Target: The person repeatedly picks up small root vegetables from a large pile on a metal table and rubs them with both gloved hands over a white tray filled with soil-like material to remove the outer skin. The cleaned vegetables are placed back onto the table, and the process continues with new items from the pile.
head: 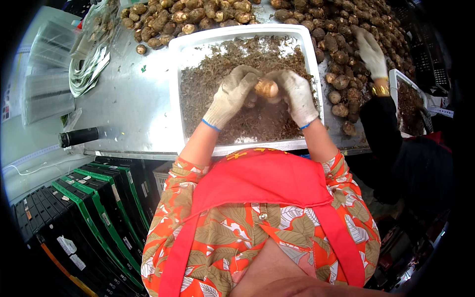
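Note:
Both my hands wear soiled white knit gloves and meet over a white foam box (173,92) strewn with brown fibrous peelings (207,111). Between them is a small taro corm (266,88), partly stripped, its pale end facing me. My left hand (235,91) grips it from the left with thumb and fingers. My right hand (295,92) closes in at its right side; its fingertips are partly hidden behind the corm. Below the corm, the curled fingers are blurred, and whether they hold anything more cannot be told.
Paler taro corms (196,15) are heaped behind the box, darker hairy ones (341,55) at right. A co-worker's gloved hand (369,52) reaches over that heap, beside a second foam box (393,85). A black cylinder (79,137) lies on the metal table (130,111); black crates (92,196) stand below left.

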The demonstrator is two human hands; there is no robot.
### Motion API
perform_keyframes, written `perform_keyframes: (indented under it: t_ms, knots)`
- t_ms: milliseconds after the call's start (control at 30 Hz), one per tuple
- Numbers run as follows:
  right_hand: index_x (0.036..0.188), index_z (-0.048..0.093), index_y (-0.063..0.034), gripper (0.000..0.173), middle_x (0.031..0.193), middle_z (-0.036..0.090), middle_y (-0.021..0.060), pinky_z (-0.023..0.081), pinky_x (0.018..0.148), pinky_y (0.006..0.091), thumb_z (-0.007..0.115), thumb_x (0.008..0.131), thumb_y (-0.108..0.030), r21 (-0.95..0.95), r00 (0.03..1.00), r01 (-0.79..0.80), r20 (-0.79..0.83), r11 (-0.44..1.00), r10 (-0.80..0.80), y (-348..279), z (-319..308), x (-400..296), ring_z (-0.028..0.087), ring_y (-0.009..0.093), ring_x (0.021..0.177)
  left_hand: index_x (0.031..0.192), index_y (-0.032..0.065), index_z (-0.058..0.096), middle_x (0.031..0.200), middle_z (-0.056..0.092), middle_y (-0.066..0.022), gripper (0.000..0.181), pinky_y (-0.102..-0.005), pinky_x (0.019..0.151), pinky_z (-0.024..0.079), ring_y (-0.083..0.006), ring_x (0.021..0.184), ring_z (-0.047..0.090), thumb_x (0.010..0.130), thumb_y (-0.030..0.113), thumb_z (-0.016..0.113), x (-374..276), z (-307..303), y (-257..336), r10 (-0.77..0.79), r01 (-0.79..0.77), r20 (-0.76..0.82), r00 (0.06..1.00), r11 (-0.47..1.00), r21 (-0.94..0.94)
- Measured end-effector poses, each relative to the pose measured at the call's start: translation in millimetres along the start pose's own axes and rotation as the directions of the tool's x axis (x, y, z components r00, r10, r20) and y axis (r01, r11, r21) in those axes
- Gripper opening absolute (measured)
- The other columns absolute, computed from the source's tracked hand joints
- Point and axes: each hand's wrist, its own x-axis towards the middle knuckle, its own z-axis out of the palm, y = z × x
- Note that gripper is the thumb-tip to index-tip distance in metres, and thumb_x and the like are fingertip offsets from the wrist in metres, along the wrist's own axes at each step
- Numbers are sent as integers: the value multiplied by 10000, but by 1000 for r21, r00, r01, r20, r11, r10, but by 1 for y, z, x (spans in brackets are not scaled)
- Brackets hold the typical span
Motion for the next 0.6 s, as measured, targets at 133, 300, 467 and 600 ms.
perform_keyframes:
  t_ms: [133,300,467,600]
  knots:
    - [1129,643,-9,268,935,696,76,551,678,239,573,964,-208,-50,999,50,-7,997,-51,-4,-9,12,652,100,771,1138,34,582,986,622,-57,380,-308,784,497,-147,873,585,969,373,549,4,1,1,6,-6,-31,1000,1000,5]
    - [1000,688,27,198,881,709,82,511,708,254,668,882,-131,-361,982,184,99,914,-159,-3,0,14,635,100,776,1129,39,567,958,624,-96,353,-282,609,539,-152,783,625,942,339,568,6,2,10,24,-15,-22,999,946,323]
    - [921,658,10,174,814,686,90,547,613,270,623,924,-160,-244,988,-126,56,962,144,-4,-9,32,658,138,685,1156,45,560,984,630,-107,409,-329,695,566,-174,815,638,931,386,589,21,-13,8,322,-303,33,946,846,439]
    - [959,636,-9,285,791,675,104,548,521,248,565,970,-285,-420,966,-179,97,890,240,-25,-35,53,662,165,602,1108,86,583,978,641,-74,397,-328,751,558,-168,797,639,946,449,582,44,-50,44,140,-110,-233,962,984,140]
